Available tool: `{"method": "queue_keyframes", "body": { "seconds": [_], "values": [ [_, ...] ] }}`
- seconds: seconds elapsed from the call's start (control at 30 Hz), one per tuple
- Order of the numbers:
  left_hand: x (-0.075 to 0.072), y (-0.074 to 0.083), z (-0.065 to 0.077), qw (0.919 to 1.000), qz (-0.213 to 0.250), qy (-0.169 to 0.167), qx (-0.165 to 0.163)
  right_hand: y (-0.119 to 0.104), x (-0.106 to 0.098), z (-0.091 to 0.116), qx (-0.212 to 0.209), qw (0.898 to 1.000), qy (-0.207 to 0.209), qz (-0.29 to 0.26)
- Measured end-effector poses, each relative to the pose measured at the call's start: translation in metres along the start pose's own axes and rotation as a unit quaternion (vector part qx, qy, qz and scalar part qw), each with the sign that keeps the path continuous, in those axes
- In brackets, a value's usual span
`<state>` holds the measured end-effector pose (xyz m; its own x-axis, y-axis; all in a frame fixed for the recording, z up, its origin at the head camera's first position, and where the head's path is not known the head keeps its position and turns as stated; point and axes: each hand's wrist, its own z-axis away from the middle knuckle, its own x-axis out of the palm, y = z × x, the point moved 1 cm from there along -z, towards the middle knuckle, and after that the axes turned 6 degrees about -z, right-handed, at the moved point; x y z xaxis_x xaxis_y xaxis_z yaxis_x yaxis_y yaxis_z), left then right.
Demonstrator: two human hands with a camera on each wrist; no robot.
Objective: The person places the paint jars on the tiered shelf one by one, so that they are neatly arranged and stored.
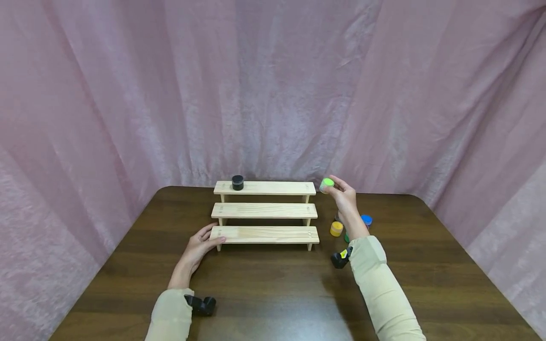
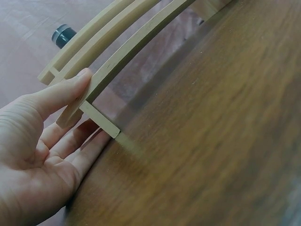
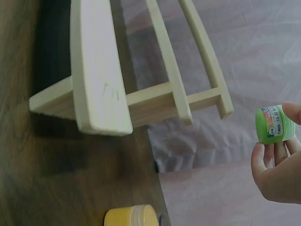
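A three-tier wooden display stand (image 1: 264,232) stands on the table, its steps rising toward the curtain. My left hand (image 1: 200,246) grips the left end of its lowest step; in the left wrist view the thumb (image 2: 77,84) lies on the board's edge, the other fingers below it. Held up off the right end of the top step is a small light-green paint jar (image 3: 273,125), pinched between the thumb and fingers of my right hand (image 1: 344,199). A black-lidded jar (image 1: 237,183) sits near the left end of the top step.
Right of the stand, a yellow jar (image 1: 336,229) and a blue-lidded jar (image 1: 366,220) stand on the brown table (image 1: 273,293). A green jar (image 1: 347,238) and a dark one show partly behind my right forearm. A pink curtain (image 1: 273,94) hangs behind the table.
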<state>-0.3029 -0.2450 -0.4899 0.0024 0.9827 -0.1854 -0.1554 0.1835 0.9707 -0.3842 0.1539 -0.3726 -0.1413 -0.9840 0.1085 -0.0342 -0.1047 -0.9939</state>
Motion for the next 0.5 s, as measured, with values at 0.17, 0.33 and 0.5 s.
{"method": "queue_keyframes", "body": {
  "seconds": [0.17,0.33,0.5],
  "values": [
    [-0.004,0.001,0.000,1.0000,0.002,0.002,0.002,-0.002,0.013,0.000,-0.011,1.000,-0.010,-0.013],
    [-0.003,0.001,0.000,0.9999,0.010,0.002,0.001,-0.003,0.027,0.001,-0.019,1.000,-0.024,0.002],
    [-0.001,0.002,0.002,0.9999,0.016,0.005,0.002,-0.006,0.044,-0.001,-0.031,0.997,-0.051,0.050]
  ]
}}
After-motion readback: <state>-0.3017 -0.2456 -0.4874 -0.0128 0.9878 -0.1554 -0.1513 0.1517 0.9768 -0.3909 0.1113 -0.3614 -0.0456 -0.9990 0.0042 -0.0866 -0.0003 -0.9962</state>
